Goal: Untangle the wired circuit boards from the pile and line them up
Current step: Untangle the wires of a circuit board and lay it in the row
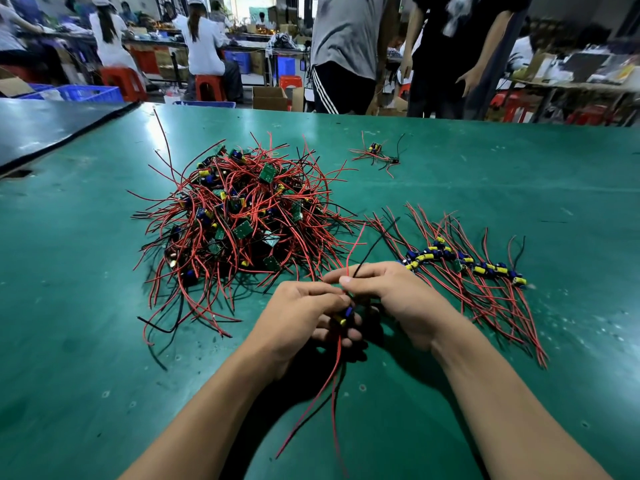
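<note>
Red wires (338, 351) hang toward 6 o'clock from one small wired circuit board (346, 312), held low over the surface near the middle. The left hand (301, 320) has its fingers curled round the board. The right hand (394, 296) pinches the upper wires (360, 266) between thumb and finger.

A hard tug could snap a wire off the board, I think, since only thin wire takes the pull. The long loose ends could also drag into the big pile (239, 216) at 10 o'clock and get caught there. At 3 o'clock from the hands lies the neat row (464, 266) of sorted boards; a swinging wire might knock it crooked. Farther off, at 1 o'clock, a small bunch (377, 154) sits alone.

The green surface (104, 306) looks scuffed and dotted with marks. Beyond it, at 12 o'clock, people stand, and others sit on red stools (207, 86) beside blue crates (86, 93) and cardboard boxes (270, 98).
</note>
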A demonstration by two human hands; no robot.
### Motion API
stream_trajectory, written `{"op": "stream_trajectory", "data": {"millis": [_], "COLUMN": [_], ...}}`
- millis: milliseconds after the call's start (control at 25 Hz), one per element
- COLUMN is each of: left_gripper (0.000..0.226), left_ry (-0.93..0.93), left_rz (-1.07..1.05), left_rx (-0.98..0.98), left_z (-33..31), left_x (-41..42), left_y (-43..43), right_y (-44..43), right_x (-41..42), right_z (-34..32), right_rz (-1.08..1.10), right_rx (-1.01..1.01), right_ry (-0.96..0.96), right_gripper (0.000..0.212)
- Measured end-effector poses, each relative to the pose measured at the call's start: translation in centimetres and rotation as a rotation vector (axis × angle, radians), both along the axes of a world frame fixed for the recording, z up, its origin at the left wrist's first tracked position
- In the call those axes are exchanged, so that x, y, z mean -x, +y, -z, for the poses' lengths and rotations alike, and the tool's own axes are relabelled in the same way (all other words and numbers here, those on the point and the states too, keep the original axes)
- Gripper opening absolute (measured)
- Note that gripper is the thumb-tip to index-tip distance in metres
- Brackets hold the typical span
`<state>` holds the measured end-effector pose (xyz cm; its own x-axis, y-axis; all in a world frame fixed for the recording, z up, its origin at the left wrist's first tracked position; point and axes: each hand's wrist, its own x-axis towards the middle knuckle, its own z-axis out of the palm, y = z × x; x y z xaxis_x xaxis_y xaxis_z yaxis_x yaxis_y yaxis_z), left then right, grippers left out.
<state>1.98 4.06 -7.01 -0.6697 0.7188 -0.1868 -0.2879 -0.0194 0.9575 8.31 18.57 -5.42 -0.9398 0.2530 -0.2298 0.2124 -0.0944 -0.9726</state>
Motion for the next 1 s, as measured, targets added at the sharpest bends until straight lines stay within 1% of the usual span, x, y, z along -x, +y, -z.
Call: {"op": "stream_trajectory", "data": {"millis": [80,160,320,400,440,520,600,680,760,840,1000], "left_gripper": [0.016,0.014,0.017,0.014,0.013,0.012,0.011,0.011,0.014,0.017,0.016], "left_ry": [-0.052,-0.081,-0.110,-0.106,-0.103,-0.110,-0.124,-0.125,-0.117,-0.124,-0.116], "left_rz": [0.033,0.071,0.094,0.066,0.045,0.005,-0.038,-0.080,-0.117,-0.135,-0.138], "left_rx": [0.011,0.006,-0.003,0.000,0.004,-0.001,-0.021,-0.039,-0.053,-0.071,-0.058], "left_z": [-0.3,-0.6,-0.9,-0.9,-0.8,-0.7,-0.7,-0.7,-0.5,-0.4,-0.4], "left_x": [0.1,0.2,0.2,0.2,0.1,0.0,-0.1,-0.1,0.0,0.0,0.2], "left_y": [-0.2,-0.4,-0.5,-0.4,-0.3,-0.1,0.1,0.2,0.1,0.0,-0.2], "right_y": [0.7,1.3,1.9,1.7,1.5,0.8,0.2,0.2,0.4,0.4,-0.4], "right_x": [0.1,0.1,0.4,0.6,0.6,0.5,0.4,0.3,0.2,0.1,0.3], "right_z": [0.1,0.2,0.8,1.1,1.2,1.4,1.7,1.6,1.4,1.4,1.4], "right_rz": [0.057,0.094,0.196,0.239,0.251,0.195,0.049,-0.075,-0.119,-0.065,0.046], "right_rx": [-0.151,-0.266,-0.393,-0.394,-0.351,-0.166,0.073,0.218,0.244,0.215,0.230], "right_ry": [0.028,0.079,0.191,0.229,0.224,0.169,0.095,0.057,0.056,0.061,0.087], "right_gripper": [0.019,0.015,0.014,0.016,0.019,0.024,0.030,0.030,0.024,0.019,0.010]}}
